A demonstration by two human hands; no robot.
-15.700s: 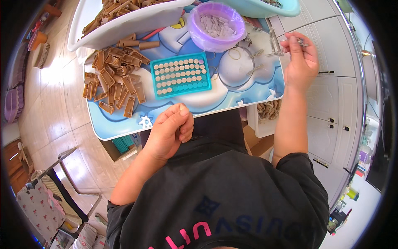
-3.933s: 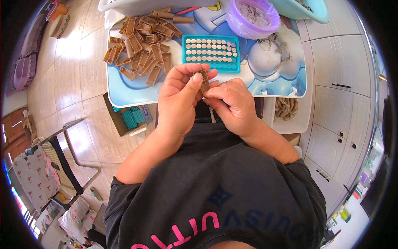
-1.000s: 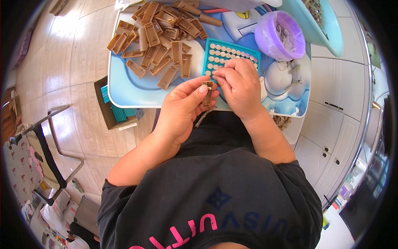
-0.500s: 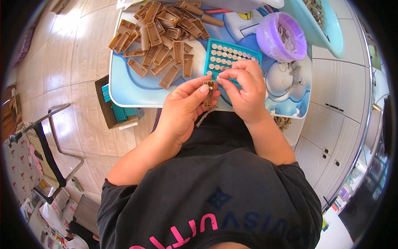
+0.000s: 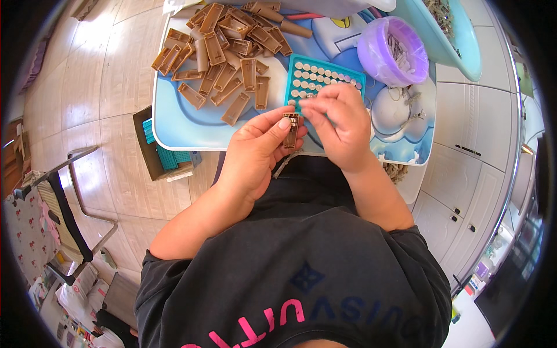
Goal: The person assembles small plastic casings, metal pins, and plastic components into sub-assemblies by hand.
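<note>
My left hand [image 5: 258, 139] pinches a small brown plastic casing [image 5: 292, 139] upright between thumb and fingers, its hollow side facing me. A shiny metal bit shows inside its upper end, beside my thumb. Close to the casing's top, the bent thumb and forefinger of my right hand [image 5: 342, 124] come together; whether a small piece lies between the tips I cannot make out. Behind that hand sits a teal tray [image 5: 325, 61] with rows of round silver button cells [image 5: 312, 76]. My right hand covers the tray's near right part.
A heap of brown casings [image 5: 223, 49] covers the left of the blue table [image 5: 191, 137]. At the right stand a lined purple bucket [image 5: 366, 52] and a light teal basin [image 5: 471, 55]. An open cardboard box [image 5: 152, 165] with teal trays is on the floor at the left.
My right fingertips have shifted slightly left and up, beside the casing's top. The silvery bit seen at them before no longer shows there. My left hand keeps the casing almost in place.
</note>
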